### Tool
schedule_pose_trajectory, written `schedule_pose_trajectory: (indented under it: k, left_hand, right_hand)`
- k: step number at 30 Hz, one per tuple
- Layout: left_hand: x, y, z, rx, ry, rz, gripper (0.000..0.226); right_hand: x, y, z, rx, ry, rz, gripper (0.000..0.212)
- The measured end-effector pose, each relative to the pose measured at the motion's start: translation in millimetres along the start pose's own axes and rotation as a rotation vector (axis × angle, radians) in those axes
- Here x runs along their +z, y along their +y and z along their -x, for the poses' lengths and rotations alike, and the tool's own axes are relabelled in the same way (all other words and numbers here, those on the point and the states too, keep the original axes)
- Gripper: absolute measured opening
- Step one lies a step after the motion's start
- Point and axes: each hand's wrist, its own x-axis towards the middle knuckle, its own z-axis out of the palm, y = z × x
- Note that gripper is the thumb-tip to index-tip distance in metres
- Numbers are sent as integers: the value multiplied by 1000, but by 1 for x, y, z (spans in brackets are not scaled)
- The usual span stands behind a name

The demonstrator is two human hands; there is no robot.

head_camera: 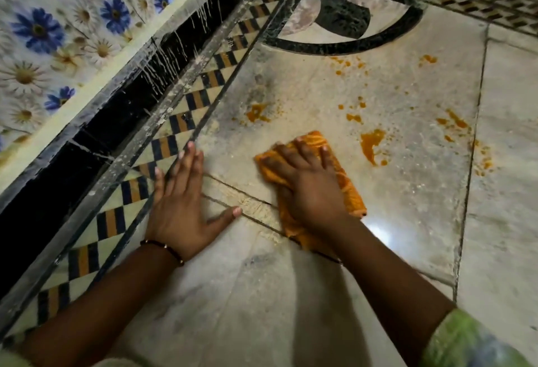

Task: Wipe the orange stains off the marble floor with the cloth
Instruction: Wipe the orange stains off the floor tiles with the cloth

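My right hand [305,183] presses flat on a folded orange cloth [349,192] that lies on the white marble floor [407,221]. My left hand [180,203] rests flat on the floor with fingers spread, empty, to the left of the cloth. Orange stains are scattered beyond the cloth: a big splash [371,145] just to its right, a blotch [256,113] to the far left, streaks [454,122] near a tile joint, and small drops [348,64] further away.
A chequered black, orange and cream border strip [163,148] runs diagonally along the left. Beside it rises a black skirting [87,139] and a wall of floral tiles [58,32]. A black inlaid arc pattern [343,43] lies at the far end.
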Motion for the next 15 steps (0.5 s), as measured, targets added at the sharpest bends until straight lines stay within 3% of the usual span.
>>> schedule_pose_trajectory:
  k: [3,5,8,12,15]
  left_hand:
    - [-6,-1,-49,-6,9,-22,108]
    - [2,4,-63,-7,-42,-73,108]
    - [12,6,-66,-29,-61,-101,110]
    - [5,6,-66,-45,-68,-67,111]
    - [4,8,-66,-44,-89,-63,110]
  right_hand:
    - [-1,-3,11,-228,-77,8,55]
    - [-8,16,29,-264,-76,3,54]
    - [-17,50,28,-100,-47,12,57]
    - [-25,39,-51,184,-32,-38,54]
    - [-17,2,-92,67,-106,1,58]
